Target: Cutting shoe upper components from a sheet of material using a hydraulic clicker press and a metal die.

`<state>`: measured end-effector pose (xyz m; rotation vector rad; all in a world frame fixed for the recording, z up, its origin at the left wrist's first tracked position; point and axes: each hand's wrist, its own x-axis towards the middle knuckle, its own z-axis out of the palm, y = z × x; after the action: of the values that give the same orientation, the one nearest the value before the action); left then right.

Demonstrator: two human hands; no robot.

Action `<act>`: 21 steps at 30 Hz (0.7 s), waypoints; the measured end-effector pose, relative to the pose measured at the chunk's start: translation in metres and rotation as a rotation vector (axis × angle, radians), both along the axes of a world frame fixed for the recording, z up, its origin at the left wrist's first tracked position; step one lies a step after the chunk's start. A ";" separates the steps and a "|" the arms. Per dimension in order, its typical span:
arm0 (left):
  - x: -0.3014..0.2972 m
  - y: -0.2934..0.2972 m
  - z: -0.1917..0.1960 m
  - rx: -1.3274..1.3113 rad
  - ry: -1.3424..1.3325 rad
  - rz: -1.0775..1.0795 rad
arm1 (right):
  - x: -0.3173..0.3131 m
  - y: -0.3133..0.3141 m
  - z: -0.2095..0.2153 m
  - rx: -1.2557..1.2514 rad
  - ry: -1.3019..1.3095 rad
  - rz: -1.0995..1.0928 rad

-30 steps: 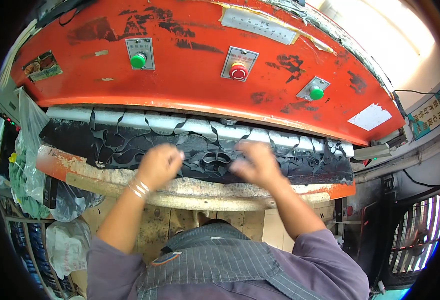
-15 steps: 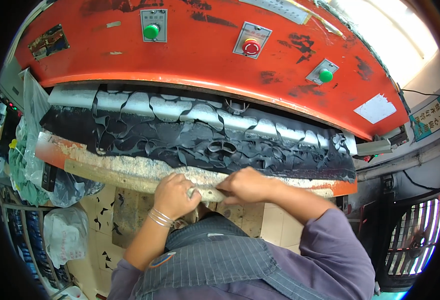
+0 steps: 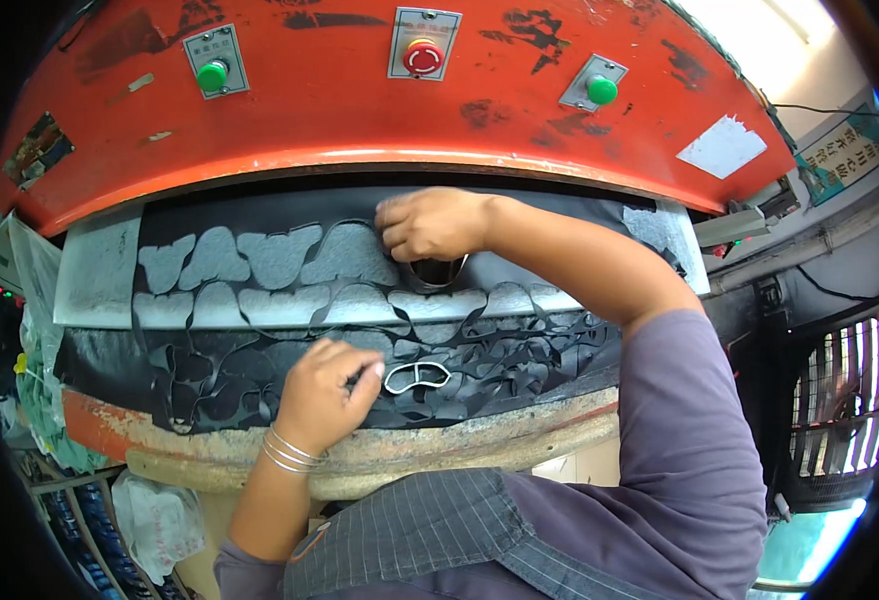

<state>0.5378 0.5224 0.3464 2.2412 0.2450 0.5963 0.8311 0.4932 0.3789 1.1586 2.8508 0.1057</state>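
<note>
My right hand [image 3: 438,224] reaches far over the black sheet material [image 3: 290,205] on the white board, fingers curled together and slightly blurred. Just under it stands a dark metal cutting die [image 3: 434,275], its far part covered by the hand; whether the fingers grip it is hidden. Nearer to me, my left hand [image 3: 332,393] hovers over or rests on black cut-out scrap [image 3: 210,385], thumb apart from its fingers, nothing seen in it. Beside that thumb lies a second cutting die [image 3: 417,377], a pale metal outline with a crossbar. Rows of cut shapes show left of my right hand.
An orange machine front [image 3: 310,110] rises behind the board, with a red stop button [image 3: 423,57] and green buttons [image 3: 212,76] on it. A worn padded edge [image 3: 260,472] runs along my side. Plastic bags [image 3: 155,525] hang at left; a black fan [image 3: 840,430] stands at right.
Both hands have left the padded edge: the right went far over the sheet, the left onto the scrap. The board and sheet now show further out from under the orange machine front.
</note>
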 end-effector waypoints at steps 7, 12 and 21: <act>0.102 -0.003 -0.018 0.002 -0.030 -0.096 | 0.057 -0.131 -0.028 0.188 0.336 -1.128; 0.141 -0.019 -0.069 0.141 0.009 -0.061 | 0.034 -0.164 -0.073 0.285 0.636 -1.474; 0.148 -0.027 -0.076 0.137 -0.084 0.011 | 0.021 -0.210 -0.094 0.397 0.688 -1.394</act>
<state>0.6859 0.4950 0.2702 2.3410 0.1793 0.7310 0.8524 0.2836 0.2849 3.3911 1.6328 0.2109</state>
